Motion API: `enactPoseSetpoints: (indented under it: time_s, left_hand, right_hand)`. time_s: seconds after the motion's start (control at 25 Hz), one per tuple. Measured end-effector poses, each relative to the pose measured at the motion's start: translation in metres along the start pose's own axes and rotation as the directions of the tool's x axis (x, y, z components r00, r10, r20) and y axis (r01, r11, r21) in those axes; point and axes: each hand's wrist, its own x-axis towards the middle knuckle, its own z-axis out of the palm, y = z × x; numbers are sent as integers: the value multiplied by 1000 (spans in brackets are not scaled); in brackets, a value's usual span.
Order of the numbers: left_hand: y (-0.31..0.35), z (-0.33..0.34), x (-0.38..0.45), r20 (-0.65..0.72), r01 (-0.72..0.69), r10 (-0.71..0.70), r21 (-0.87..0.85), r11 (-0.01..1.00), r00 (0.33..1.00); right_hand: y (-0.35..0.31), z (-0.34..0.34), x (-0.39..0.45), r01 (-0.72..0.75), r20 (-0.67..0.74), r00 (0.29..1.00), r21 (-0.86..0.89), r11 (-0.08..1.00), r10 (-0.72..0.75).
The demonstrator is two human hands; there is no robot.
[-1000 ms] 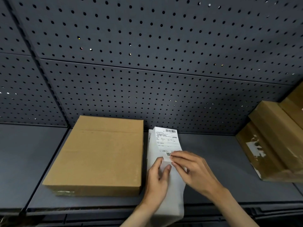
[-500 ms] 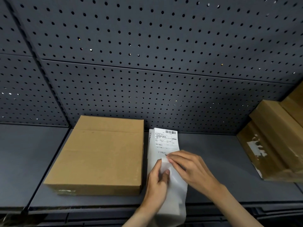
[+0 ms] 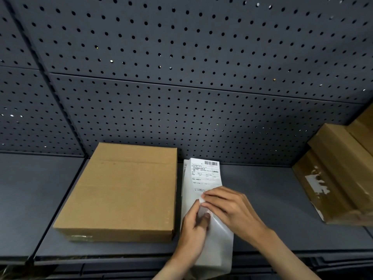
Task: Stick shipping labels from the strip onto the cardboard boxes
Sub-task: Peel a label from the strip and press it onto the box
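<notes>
A dark grey pegboard (image 3: 181, 67) fills the upper part of the view, made of perforated panels meeting at seams, with specks of light showing through a few of its holes. Below it runs a grey metal shelf (image 3: 30, 199), divided by a seam on the left, its front lip dropping to a dark rail at the bottom edge. A plain brown box (image 3: 121, 190) lies flat on the shelf left of centre, its back edge close to the pegboard. At the far right, well apart from it, a stack of boxes (image 3: 339, 174) leans at a tilt, cut off by the frame; the lowest one carries torn white label remnants (image 3: 316, 183). Between the two, just beside the plain box's right side, the white strip (image 3: 218, 249) lies along the shelf and hangs over the front lip, its lower part glossy bare backing. On its far end sits a printed label (image 3: 205, 174) with a barcode at the top. The right hand (image 3: 228, 209) reaches in from the lower right, fingertips pinching the label's near edge, which curls up off the backing. The left hand (image 3: 193, 231) comes from below, fingers curled and thumb pressed on the backing just under that edge, covering the strip's middle.
</notes>
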Motion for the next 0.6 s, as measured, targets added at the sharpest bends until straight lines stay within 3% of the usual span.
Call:
enactPoseSetpoints:
  time_s: [0.28,0.44,0.6]
  left_hand:
    - [1,-2,4,-40,-5,5,4,1000,999]
    - [-10,-2,4,-60,41,-38,53,998,998]
    - [-1,-3,3,-42,37,-36,27,999,998]
  right_hand:
    - [-1,-3,5,-83,56,996,158,984,75]
    - [-5,-6,5,-78,71,995,84,993,72]
    - [-4,-12,14,-341,-3,934,285,896,357]
